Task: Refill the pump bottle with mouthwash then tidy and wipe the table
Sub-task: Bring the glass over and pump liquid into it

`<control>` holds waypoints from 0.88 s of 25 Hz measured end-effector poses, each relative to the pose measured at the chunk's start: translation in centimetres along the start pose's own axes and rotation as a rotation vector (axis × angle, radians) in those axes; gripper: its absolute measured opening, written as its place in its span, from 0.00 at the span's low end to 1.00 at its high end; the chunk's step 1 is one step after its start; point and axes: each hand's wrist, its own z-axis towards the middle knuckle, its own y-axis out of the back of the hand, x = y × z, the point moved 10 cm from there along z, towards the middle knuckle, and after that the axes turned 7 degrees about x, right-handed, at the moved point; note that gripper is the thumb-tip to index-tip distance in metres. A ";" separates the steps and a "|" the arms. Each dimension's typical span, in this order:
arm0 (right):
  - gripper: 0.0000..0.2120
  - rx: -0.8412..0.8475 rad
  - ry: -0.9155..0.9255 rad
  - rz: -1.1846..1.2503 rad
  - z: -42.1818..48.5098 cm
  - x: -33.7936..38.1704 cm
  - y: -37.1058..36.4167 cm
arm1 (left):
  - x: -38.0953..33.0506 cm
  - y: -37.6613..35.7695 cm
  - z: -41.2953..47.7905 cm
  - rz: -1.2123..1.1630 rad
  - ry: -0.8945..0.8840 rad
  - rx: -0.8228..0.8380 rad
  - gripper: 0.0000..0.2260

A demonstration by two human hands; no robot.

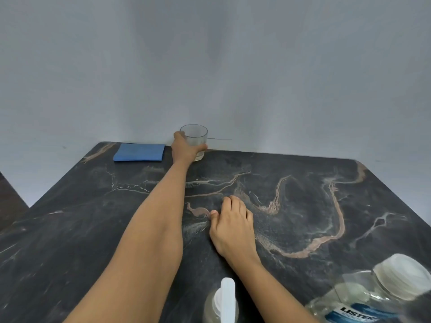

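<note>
My left hand (184, 149) reaches to the far edge of the dark marble table (303, 206) and grips a clear drinking glass (197, 138) that stands by the wall. My right hand (231, 226) rests on the tabletop in the middle, fingers loosely curled, holding nothing. The pump bottle (221, 304), with a white pump head and pale liquid inside, stands at the near edge below my right forearm. The clear mouthwash bottle (373, 297) with a white cap and blue label sits at the near right corner. A folded blue cloth (139, 152) lies at the far left, just left of the glass.
A plain grey wall (233, 66) rises directly behind the table. The table's left edge drops to a dark floor (11, 201).
</note>
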 end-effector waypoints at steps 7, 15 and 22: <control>0.15 0.081 -0.031 0.186 -0.4 -0.2 1.2 | -2.0 6.7 -10.6 0.060 -0.096 0.004 0.36; 0.17 0.355 -0.010 0.520 -4.6 0.1 2.0 | 0.1 15.1 -30.5 -0.038 0.036 -0.070 0.35; 0.21 0.363 -0.001 1.212 -11.3 1.0 6.2 | 2.1 17.4 -37.4 -0.058 0.039 -0.080 0.37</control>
